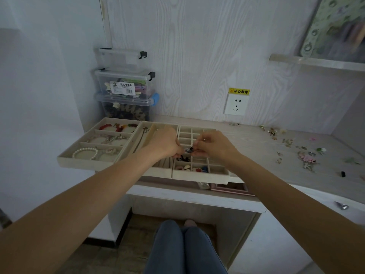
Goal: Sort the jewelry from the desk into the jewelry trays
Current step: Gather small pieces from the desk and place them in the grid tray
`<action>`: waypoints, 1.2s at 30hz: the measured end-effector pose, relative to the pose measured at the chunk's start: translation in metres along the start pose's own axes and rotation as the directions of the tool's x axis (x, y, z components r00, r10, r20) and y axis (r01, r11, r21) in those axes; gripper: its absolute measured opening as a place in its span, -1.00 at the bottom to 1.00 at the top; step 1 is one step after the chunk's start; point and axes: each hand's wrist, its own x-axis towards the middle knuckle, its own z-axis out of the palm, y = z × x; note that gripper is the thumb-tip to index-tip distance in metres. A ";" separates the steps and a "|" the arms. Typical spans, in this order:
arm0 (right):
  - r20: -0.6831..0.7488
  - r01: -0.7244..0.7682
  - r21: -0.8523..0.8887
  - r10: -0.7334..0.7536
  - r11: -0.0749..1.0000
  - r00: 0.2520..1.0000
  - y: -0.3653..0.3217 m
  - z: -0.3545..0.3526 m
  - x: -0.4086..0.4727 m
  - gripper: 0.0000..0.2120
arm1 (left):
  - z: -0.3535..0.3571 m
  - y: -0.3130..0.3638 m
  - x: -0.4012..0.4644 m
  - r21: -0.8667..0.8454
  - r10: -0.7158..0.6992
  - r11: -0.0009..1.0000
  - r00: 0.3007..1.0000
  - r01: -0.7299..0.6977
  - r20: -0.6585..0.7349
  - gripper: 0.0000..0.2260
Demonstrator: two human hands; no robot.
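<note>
Three beige jewelry trays sit side by side on the desk: a bracelet tray [65,158] at the left, a long-slot tray [147,125] in the middle, and a small-grid tray [221,172] at the right. Over the grid tray my left hand [165,143] and my right hand [212,144] meet, both pinching a small dark and silvery jewelry piece [190,150] between their fingertips. Loose jewelry [306,158] lies scattered over the right part of the desk.
Stacked clear storage boxes [125,86] stand in the back left corner against the wall. A wall socket [236,104] is behind the desk. A small black item [343,174] lies near the desk's right front. A shelf [316,61] hangs at upper right. My knees are below the desk.
</note>
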 end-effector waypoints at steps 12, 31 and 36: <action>0.097 0.197 -0.446 -0.172 0.873 0.980 -0.003 0.006 -0.003 -0.87 | -0.004 0.000 -0.007 0.192 0.057 0.979 0.998 -0.063 0.037 -0.86; 0.225 0.251 -0.834 -0.113 0.492 0.968 -0.015 0.013 0.000 -0.82 | -0.008 0.003 -0.017 0.259 0.038 0.962 0.984 -0.083 0.175 -0.64; 0.175 0.234 -0.884 -0.176 0.405 0.969 -0.010 0.021 0.002 -0.85 | -0.008 0.003 -0.015 0.269 0.010 0.961 0.981 -0.063 0.195 -0.67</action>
